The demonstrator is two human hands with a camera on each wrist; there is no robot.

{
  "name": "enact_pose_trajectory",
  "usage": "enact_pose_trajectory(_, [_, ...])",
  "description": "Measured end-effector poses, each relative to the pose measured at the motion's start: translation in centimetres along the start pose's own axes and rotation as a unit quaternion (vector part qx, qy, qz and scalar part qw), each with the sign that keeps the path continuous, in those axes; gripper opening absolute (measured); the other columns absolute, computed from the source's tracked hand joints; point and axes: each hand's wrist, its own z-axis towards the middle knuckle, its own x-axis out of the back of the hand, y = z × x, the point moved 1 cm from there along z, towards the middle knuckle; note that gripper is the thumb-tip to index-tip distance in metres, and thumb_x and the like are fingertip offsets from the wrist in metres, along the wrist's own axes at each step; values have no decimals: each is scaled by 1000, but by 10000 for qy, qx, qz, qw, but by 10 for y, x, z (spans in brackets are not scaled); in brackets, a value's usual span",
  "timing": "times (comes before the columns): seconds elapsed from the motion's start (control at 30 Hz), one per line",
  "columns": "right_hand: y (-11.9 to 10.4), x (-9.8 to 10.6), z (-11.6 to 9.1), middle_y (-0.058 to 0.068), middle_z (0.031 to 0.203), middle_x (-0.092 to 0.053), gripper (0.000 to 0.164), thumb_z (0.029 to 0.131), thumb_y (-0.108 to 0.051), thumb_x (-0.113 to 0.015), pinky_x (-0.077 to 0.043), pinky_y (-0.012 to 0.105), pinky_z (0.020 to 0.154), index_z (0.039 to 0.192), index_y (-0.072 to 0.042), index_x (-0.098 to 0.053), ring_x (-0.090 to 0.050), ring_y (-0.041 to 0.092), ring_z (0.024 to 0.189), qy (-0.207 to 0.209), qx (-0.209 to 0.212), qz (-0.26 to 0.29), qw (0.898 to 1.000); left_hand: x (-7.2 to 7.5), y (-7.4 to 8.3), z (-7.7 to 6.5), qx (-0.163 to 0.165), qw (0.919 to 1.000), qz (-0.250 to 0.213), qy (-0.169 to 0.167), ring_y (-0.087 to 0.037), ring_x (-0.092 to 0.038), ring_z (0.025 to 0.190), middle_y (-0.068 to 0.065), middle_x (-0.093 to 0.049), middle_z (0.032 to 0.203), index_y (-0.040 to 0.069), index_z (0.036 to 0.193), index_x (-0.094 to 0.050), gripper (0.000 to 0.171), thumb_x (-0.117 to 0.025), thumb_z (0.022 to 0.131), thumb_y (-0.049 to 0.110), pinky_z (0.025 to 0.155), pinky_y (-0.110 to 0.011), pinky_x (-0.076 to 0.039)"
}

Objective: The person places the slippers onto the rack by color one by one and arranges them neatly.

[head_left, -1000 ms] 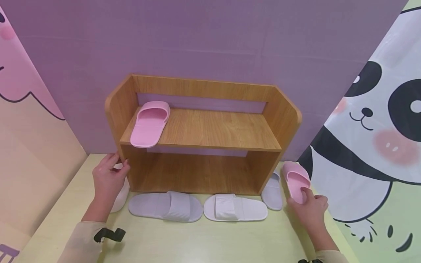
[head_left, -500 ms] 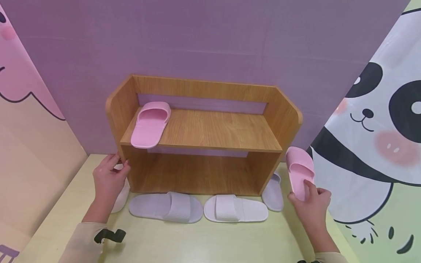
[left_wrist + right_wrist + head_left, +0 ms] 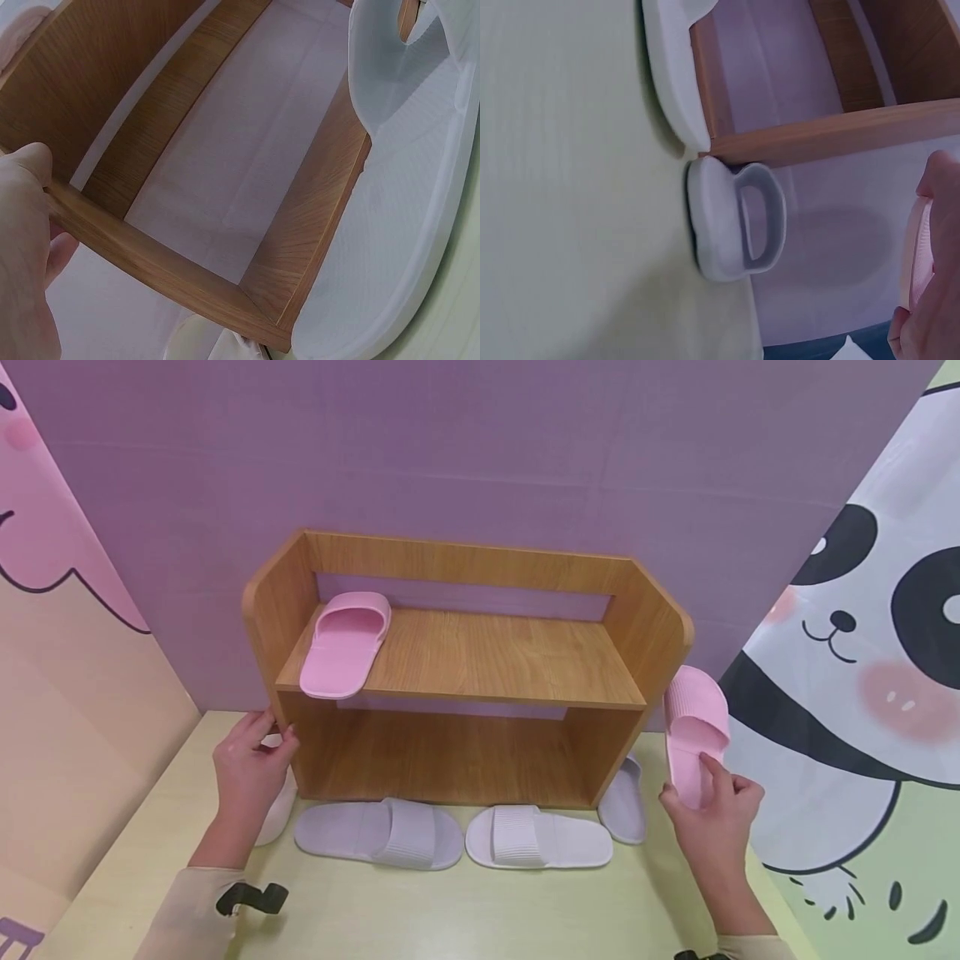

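Note:
My right hand (image 3: 716, 827) pinches a pink slipper (image 3: 696, 706) by its heel end, thumb on one side and fingers on the other. The slipper is raised beside the right panel of a two-tier wooden shoe rack (image 3: 495, 656), toe pointing away. On the far left, the left hand (image 3: 247, 772) grips the front edge of the rack's left panel; the left wrist view has the thumb (image 3: 34, 161) on one face of the wood and a finger on the other. A second pink slipper (image 3: 341, 656) lies at the left of the upper shelf.
In front of the rack lie a pale lilac slipper (image 3: 337, 831) and a white slipper (image 3: 573, 839), end to end. Another lilac slipper (image 3: 624, 802) lies by the right panel. A white slipper (image 3: 277, 814) is partly hidden behind the left hand. A purple wall (image 3: 465, 452) stands behind.
The right hand has lifted the pink slipper off the table, upward and slightly to the right. My left hand keeps its place on the rack.

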Motion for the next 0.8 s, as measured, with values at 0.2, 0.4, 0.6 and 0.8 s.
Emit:
enact_pose_trajectory(0.2, [-12,5,0,17,142,-34,73,88,-18,-87,-49,45,98,156,-14,-61,-39,28,132,252,-5,211,9995,0,0,0,27,10000,1,9,-39,-76,92,-22,-77,117,-2,129,-78,36,-78,94,-7,75,3,-42])
enact_pose_trajectory(0.4, [-22,8,-1,5,135,-34,74,85,-16,-89,-45,31,97,154,-16,-63,-36,15,128,631,148,431,9970,0,1,-1,55,10000,26,14,-41,-76,93,-23,-77,116,-3,128,-78,35,-79,93,-7,77,4,-40])
enact_pose_trajectory(0.6, [-31,13,-3,-22,124,-26,76,81,-9,-92,-42,20,88,152,-15,-66,-36,4,120,1041,809,786,9882,0,1,-1,12,10000,-12,51,-41,-76,92,-24,-76,114,-4,126,-78,34,-79,92,-8,76,4,-40])
enact_pose_trajectory(0.8, [-37,16,-2,-22,124,-27,76,76,-2,-92,-41,17,79,148,-10,-68,-39,0,113,1356,1392,950,9763,-1,0,0,-22,10000,-27,65,-39,-75,91,-24,-76,113,-4,125,-79,33,-79,92,-8,76,4,-42])
